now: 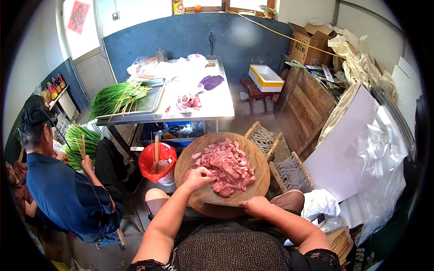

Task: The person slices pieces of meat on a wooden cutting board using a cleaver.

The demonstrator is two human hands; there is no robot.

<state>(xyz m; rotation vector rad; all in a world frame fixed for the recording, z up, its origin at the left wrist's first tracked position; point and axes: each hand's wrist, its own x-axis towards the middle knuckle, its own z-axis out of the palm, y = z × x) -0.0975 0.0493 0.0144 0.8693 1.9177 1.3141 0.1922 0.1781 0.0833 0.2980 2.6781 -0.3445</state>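
While the left hand (199, 179) reaches in at the near left edge of the meat pile (228, 165), its fingers are drawn together against the slices; whether they pinch one is hidden. The right hand (257, 206) is wrapped round the handle of a knife (221, 203), whose blade lies along the near side of the round chopping board (261, 178).

The cutting looks well along: the heap at the middle of the board is all small pieces, with no large slab visible there. What may be left is the meat in a clear bag (189, 102), on the metal table (224, 97) beyond the board, apparently in bigger chunks. Just left of the board, thin sticks (156, 151) stand in a red-lined bucket (145, 161), their upper parts bare. Farther left of it, another person (68, 192) holds similar sticks beside green stalks (88, 144).
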